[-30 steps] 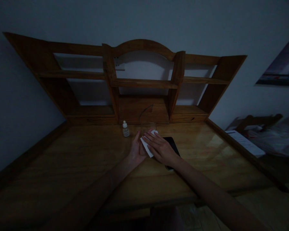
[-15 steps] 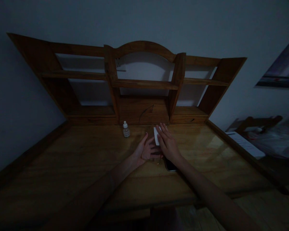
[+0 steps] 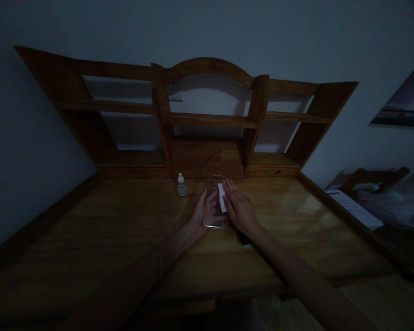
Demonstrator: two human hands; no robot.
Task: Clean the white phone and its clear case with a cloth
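Two hands meet on a clear case (image 3: 216, 217) above the desk (image 3: 124, 230)

The left hand (image 3: 200, 214) is half open and has hold of the clear case; its thumb lies along the left edge, and its spread fingers are seen through the transparent material. The upper outline of this case is difficult to see in the dim light. The right hand (image 3: 240, 207) is rather flat, with fingers nearly straight, and it has hold of a folded white sheet (image 3: 222, 197), which appears to rest against the case. Partly hidden below the right hand, a dark phone (image 3: 244, 238) lies on the desk. To the left of the case, near the left hand, a small bottle (image 3: 181, 187) with a white cap stands upright. Behind is a wooden shelf unit (image 3: 209, 120).
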